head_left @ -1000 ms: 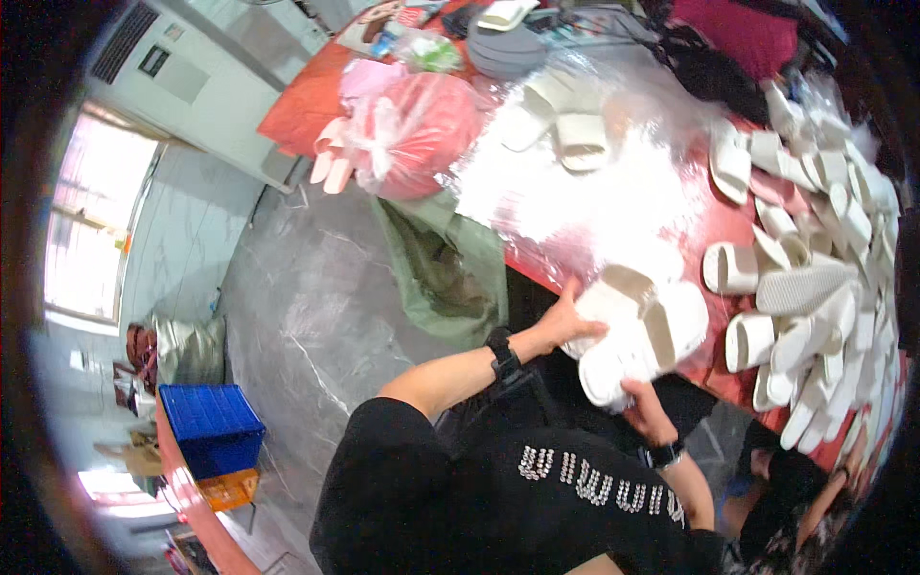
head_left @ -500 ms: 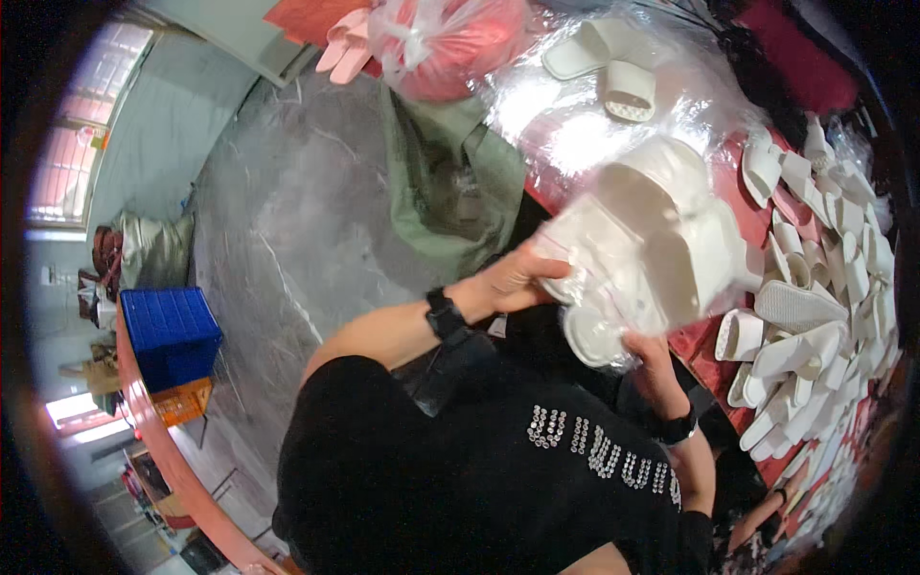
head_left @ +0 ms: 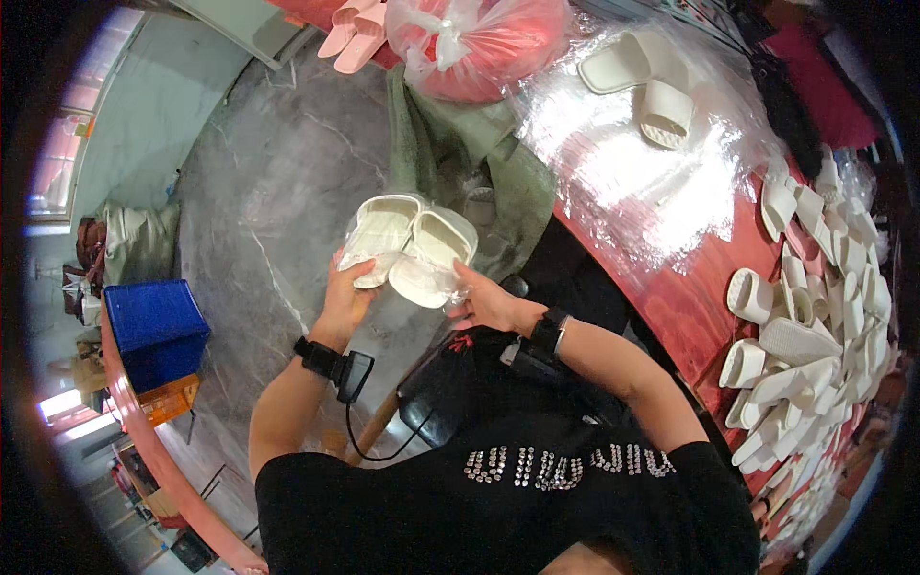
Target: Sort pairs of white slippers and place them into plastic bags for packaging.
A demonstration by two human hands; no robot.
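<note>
A pair of off-white slide slippers (head_left: pixel 426 279) is held side by side in front of me, in clear plastic film. My left hand (head_left: pixel 347 294) is closed on the left slipper's near edge. My right hand (head_left: pixel 487 299) grips the right slipper's near side, thumb on top. Just beyond the pair, a green woven sack (head_left: pixel 525 184) stands with its mouth gaping, and something pale shows dimly inside. To the right, two loose white slippers (head_left: pixel 668 113) lie on a glossy stack of clear plastic bags (head_left: pixel 594 144).
Many white slippers (head_left: pixel 800 347) are heaped on the red table (head_left: pixel 671 321) at the right. A tied clear bag of pink things (head_left: pixel 484 48) and pink slippers (head_left: pixel 356 38) are at the far edge. A blue crate (head_left: pixel 155 331) stands at left. Another person's hand shows at lower right.
Both hands have swung left with the bagged slippers, from over the table's edge to above the floor beside the sack. My view has shifted slightly.
</note>
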